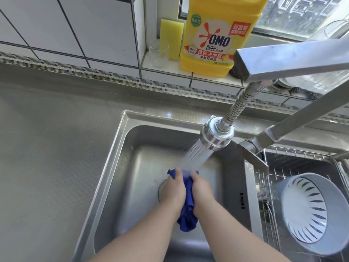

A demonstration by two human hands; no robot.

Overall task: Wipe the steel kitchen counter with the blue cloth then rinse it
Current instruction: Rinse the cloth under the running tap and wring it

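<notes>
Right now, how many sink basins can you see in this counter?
2. The left basin is where both hands rinse the blue cloth under the running sprayer. The right basin holds a wire rack and a grey colander; it runs past the frame edge.

Both hands grip the blue cloth (187,208) over the sink (117,148): left hand (172,190) and right hand (202,188) bunch it under the spray head (216,136), whose water strikes the cloth's top. Right of the sink, a grey colander (309,210) lies in a wire rack (268,186). Behind the sink stands a yellow detergent bottle (217,35).
</notes>
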